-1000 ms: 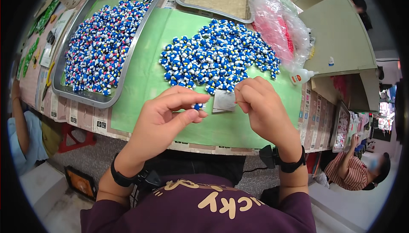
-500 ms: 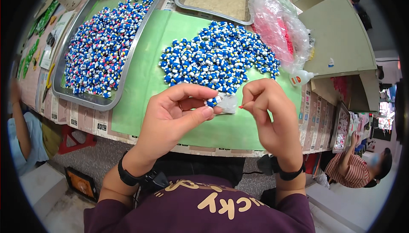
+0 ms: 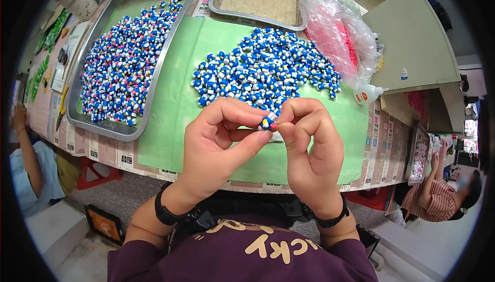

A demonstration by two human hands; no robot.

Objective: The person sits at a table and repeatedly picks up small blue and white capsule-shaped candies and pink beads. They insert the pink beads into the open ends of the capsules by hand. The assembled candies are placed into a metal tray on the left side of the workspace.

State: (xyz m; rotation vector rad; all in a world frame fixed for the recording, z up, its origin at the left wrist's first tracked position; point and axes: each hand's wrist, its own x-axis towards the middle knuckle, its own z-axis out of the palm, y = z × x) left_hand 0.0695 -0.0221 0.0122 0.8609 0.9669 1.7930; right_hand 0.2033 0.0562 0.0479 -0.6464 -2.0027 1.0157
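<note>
My left hand [image 3: 219,135] pinches a small blue-and-white figurine [image 3: 266,123] with a yellow spot between thumb and forefinger. My right hand [image 3: 314,145] has its thumb and forefinger closed on a tiny red piece [image 3: 274,127], which is at the figurine's right side and seems to touch it. A pale, partly see-through scrap [image 3: 277,137] shows below the fingertips, mostly hidden by the hands. Just beyond them, a heap of similar blue-and-white figurines [image 3: 263,68] lies on a green sheet [image 3: 170,122].
At the left, a metal tray [image 3: 110,130] holds many figurines, some with pink bits. Yellow-handled pliers [image 3: 63,99] lie beside it. Another tray [image 3: 252,20] stands at the back. A clear bag [image 3: 325,39] with pink pieces and a white squeeze bottle [image 3: 366,94] are at the right. People sit at both sides.
My right hand has moved left, bringing the red piece from a gap away up to the figurine. The left hand has shifted slightly right.
</note>
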